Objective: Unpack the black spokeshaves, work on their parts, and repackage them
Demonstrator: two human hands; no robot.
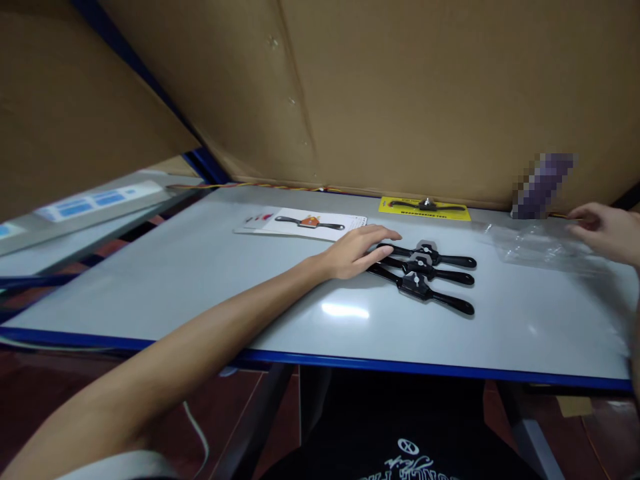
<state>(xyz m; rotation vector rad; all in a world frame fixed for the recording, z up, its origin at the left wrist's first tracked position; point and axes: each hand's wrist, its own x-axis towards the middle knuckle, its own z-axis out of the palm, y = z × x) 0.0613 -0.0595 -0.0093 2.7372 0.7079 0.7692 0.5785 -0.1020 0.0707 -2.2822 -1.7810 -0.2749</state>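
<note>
Our left hand [357, 252] lies flat, fingers released, on the handles of three black tools [425, 273] at table [200, 280] centre. At three o'clock, our right hand [607, 230] loosely pinches clear bags [540, 245].

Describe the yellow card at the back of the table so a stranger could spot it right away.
Start at the grey table with the blue edge and look to its far side, under the brown cardboard wall. The yellow rectangular card lies flat there with a black tool on it; the white printed card to its left is paler and larger.
</note>
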